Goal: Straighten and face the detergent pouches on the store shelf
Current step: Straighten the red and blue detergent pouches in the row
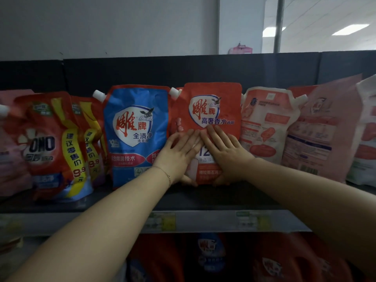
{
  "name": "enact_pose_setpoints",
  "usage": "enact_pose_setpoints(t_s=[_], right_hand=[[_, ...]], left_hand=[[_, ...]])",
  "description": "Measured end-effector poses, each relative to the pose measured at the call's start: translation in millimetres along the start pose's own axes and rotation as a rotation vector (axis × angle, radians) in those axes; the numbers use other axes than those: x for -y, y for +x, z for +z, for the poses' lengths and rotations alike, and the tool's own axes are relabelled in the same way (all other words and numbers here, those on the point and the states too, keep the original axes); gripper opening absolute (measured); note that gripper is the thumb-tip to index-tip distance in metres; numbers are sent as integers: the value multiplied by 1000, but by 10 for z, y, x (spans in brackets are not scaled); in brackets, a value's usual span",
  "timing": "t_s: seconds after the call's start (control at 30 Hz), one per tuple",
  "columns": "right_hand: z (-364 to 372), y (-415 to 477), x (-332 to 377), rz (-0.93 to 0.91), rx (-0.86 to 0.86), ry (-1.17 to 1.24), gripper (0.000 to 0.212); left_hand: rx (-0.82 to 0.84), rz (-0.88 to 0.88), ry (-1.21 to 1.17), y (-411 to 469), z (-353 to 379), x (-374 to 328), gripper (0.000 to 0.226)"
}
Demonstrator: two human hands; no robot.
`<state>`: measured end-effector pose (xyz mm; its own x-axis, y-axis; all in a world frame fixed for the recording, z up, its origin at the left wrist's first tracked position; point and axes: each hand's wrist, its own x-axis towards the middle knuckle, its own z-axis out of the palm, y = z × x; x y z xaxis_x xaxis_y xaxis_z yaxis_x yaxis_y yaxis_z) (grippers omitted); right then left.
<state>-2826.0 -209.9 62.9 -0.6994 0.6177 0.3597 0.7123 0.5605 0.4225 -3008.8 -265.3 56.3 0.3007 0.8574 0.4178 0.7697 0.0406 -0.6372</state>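
Shelf lot: soft stand-up detergent pouches, one row, two hands on the middle item.

Counted on the dark shelf (pixel 203 198): two red OMO pouches (pixel 46 143) with yellow price bands, one behind the other; one glossy blue pouch (pixel 134 123) with a white corner spout; one orange-red pouch (pixel 223 92), front-facing and upright, square-shouldered, film slightly creased; one pale peach pouch (pixel 266 123) and one pink pouch (pixel 321 135), both showing printed backs and leaning left; partial pouches at either end. The left hand (pixel 179 153) and right hand (pixel 225 151) lie flat side by side on the lower front of the orange-red pouch, fingers straight, slightly fanned and pressing, thumbs down at its bottom edge. A thin bracelet (pixel 164 174) circles the left wrist. Two price labels (pixel 162 220) sit on the rail below; these are blurred.
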Motion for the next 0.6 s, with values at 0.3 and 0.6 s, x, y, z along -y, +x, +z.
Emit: enact_pose_setpoints(t_s=[0.3,0.6], right_hand=[[-235,-356,43,-57,18,15,112],[-304,-833,25,-41,-315,-21,39]], left_hand=[[-52,-5,-78,-264,-195,-85,92],[-197,25,-246,-340,-448,-239,63]])
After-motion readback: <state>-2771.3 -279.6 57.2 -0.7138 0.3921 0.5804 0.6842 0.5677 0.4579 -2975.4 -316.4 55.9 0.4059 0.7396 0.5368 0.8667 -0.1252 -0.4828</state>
